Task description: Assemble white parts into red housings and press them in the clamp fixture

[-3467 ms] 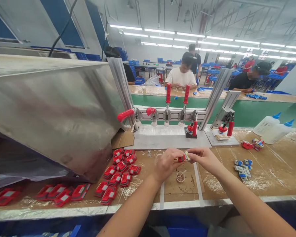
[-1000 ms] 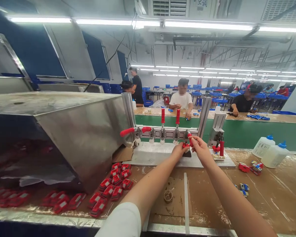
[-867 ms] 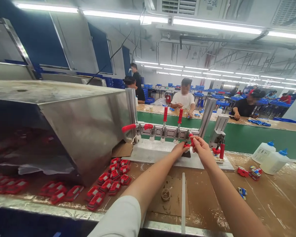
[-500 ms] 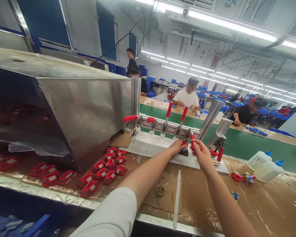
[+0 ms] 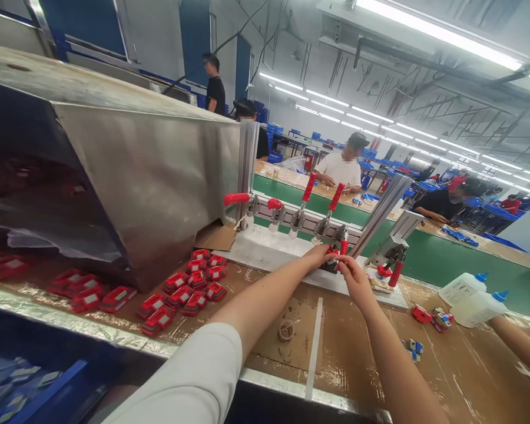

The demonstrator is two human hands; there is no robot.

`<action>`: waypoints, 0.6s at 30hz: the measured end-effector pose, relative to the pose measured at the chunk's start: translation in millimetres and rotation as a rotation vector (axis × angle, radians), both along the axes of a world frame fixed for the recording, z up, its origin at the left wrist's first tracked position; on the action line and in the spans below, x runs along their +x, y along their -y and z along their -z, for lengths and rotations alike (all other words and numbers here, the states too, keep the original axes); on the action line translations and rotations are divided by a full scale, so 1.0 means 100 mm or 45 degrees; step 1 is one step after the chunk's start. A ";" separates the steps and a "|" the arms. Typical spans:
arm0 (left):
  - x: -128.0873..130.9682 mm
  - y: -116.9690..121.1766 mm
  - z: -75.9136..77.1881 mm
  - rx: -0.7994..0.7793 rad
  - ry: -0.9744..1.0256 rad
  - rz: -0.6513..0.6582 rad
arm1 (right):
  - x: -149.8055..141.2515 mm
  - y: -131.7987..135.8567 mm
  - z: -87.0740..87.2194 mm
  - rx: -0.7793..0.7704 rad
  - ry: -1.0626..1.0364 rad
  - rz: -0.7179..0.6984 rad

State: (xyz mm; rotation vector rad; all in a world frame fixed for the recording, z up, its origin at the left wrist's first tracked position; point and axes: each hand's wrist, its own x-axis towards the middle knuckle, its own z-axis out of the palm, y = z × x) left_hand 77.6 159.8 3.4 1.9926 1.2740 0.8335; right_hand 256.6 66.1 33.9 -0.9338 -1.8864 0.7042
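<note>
Your left hand (image 5: 320,255) grasps the red part (image 5: 332,251) at the black block (image 5: 329,267) under the clamp (image 5: 344,248), seemingly to steady it; whether your right hand (image 5: 355,279) grips anything beside it, I cannot tell.

red part (image 5: 333,251): partly hidden by left hand (image 5: 320,254) | co-worker's arm (image 5: 519,340): cut off, right edge

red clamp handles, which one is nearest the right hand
The rightmost handle on the long rail, just above the right hand; the other four handles there are farther left, the one on the separate stand farther right.
</note>
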 end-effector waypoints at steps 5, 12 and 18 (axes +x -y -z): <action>-0.01 0.10 0.06 0.077 0.051 0.004 | -0.02 -0.21 0.21 0.215 0.268 -0.040; -0.57 0.82 -0.15 0.308 -0.177 0.078 | -0.04 -0.24 0.25 0.281 0.384 0.014; -1.70 1.93 -0.92 0.357 -0.821 -0.164 | 0.68 -0.12 0.19 0.143 0.821 0.531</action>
